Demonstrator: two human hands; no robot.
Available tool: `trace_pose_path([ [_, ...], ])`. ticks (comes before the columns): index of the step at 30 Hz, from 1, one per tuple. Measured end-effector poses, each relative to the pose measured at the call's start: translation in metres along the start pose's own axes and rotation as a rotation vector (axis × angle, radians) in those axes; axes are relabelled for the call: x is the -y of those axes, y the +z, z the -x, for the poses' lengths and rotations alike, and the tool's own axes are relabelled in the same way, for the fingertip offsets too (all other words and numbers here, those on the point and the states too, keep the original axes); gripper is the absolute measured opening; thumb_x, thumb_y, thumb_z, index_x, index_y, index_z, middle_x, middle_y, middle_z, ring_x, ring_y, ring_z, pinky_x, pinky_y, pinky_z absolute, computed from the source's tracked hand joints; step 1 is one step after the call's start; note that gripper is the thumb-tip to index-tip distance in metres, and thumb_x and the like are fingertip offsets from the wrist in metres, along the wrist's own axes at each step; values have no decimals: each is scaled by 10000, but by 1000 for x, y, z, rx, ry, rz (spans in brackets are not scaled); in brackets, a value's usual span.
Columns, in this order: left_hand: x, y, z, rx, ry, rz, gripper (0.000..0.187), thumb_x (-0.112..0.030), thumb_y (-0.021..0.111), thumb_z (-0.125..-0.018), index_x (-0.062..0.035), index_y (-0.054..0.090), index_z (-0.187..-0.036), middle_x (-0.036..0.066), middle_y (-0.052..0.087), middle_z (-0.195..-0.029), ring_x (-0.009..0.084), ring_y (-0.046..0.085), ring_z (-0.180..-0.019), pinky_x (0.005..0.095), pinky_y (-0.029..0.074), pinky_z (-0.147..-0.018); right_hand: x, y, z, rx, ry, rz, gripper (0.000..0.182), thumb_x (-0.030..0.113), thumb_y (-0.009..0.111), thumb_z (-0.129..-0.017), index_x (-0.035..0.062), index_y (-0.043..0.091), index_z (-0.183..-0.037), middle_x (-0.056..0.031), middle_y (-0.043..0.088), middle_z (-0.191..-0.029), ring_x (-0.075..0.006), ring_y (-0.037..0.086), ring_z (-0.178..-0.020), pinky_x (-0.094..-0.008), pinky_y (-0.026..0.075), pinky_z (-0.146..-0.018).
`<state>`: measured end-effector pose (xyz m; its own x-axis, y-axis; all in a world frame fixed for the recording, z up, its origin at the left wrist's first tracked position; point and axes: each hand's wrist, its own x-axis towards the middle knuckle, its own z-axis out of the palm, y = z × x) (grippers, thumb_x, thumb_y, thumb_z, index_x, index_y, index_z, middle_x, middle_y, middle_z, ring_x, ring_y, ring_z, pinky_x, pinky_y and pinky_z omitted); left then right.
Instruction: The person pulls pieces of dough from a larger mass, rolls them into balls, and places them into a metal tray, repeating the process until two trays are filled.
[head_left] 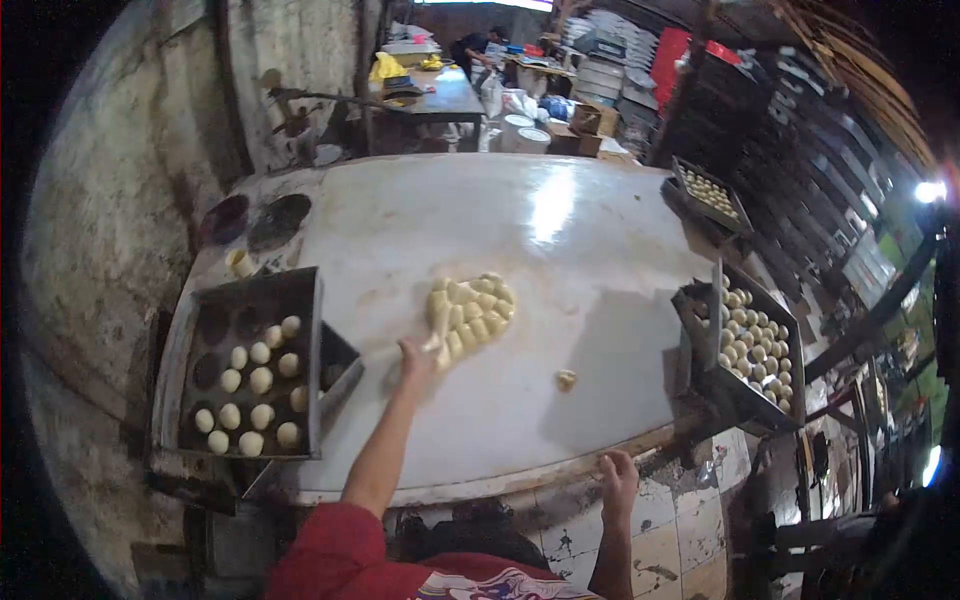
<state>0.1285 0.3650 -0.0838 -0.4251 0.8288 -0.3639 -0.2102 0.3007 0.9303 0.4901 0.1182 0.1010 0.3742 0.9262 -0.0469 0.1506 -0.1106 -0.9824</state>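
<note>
A pale slab of dough [475, 312], scored into several small pieces, lies on the middle of the white table. My left hand [416, 362] is at its lower left edge, closed on a strip of the dough [438, 330]. A small loose lump of dough [567, 380] sits apart, to the right of the slab. Over the table's front edge, my right hand [618, 474] is raised with curled fingers. What those fingers hold, if anything, is too small to make out.
On the left of the table [390, 200] stands a dark tray [318, 300] with several dough balls. Another tray [797, 350], full of dough balls, is at the right edge, and a third [735, 215] lies farther back. A cup [240, 262] stands at the left.
</note>
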Motion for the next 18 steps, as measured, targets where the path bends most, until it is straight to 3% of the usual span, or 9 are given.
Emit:
trace_pose_path([
  [2,5,-25,51,393,-204,683,602,-396,653,-802,-44,471,-1256,152,541,-1188,224,565,-992,372,465,-845,-3,35,1,29,0,32,167,120,548,-869,-11,596,-961,-82,626,-914,-150,572,-806,-283,459,-717],
  [4,-43,-62,136,405,-24,-467,432,-267,627,-841,-33,533,-1191,133,600,-1084,198,581,-949,304,473,-818,-20,85,2,278,70,107,203,146,555,-881,-11,593,-1004,-108,631,-979,-165,594,-863,-280,467,-746],
  [8,-4,-130,190,474,95,-259,254,-126,650,-814,-26,583,-1037,70,618,-934,146,563,-878,286,458,-785,-54,213,26,548,-19,133,363,219,589,-881,-31,525,-1136,-146,627,-1006,-224,617,-888,-340,485,-779],
  [10,7,-153,183,521,98,-148,237,-101,668,-794,-25,579,-1000,54,611,-914,131,552,-863,285,458,-761,-67,259,38,599,-481,312,405,216,608,-873,-13,497,-1187,-155,634,-993,-225,625,-876,-338,494,-763],
  [11,10,-159,180,462,187,-131,246,-120,693,-782,-26,571,-973,39,602,-889,123,541,-852,281,454,-747,-68,265,45,586,-468,312,405,216,608,-873,-13,497,-1187,-155,634,-993,-225,625,-876,-338,494,-763],
  [13,-11,-165,187,356,247,-241,290,-143,733,-762,-25,548,-952,25,587,-868,122,542,-838,279,450,-728,-43,265,58,710,-332,370,384,240,628,-859,10,521,-1147,-174,640,-952,-324,623,-868,-372,506,-735],
  [16,-8,-169,174,239,347,-278,264,-121,711,-782,-27,537,-958,26,580,-858,125,561,-796,277,469,-697,-60,229,27,664,-237,415,396,225,652,-838,8,512,-1137,-167,644,-934,-313,627,-854,-375,508,-718],
  [17,-12,-164,176,201,110,65,234,-110,690,-797,-26,535,-950,33,584,-851,126,578,-751,278,492,-662,-70,209,9,546,-149,332,396,218,653,-832,13,508,-1137,-175,630,-960,-324,626,-855,-368,511,-712],
  [18,5,-173,161,204,210,129,215,-83,683,-798,-28,532,-941,43,592,-855,116,584,-728,266,506,-625,-79,185,-5,427,-56,247,396,212,654,-826,17,503,-1137,-184,616,-986,-334,626,-855,-361,515,-705],
])
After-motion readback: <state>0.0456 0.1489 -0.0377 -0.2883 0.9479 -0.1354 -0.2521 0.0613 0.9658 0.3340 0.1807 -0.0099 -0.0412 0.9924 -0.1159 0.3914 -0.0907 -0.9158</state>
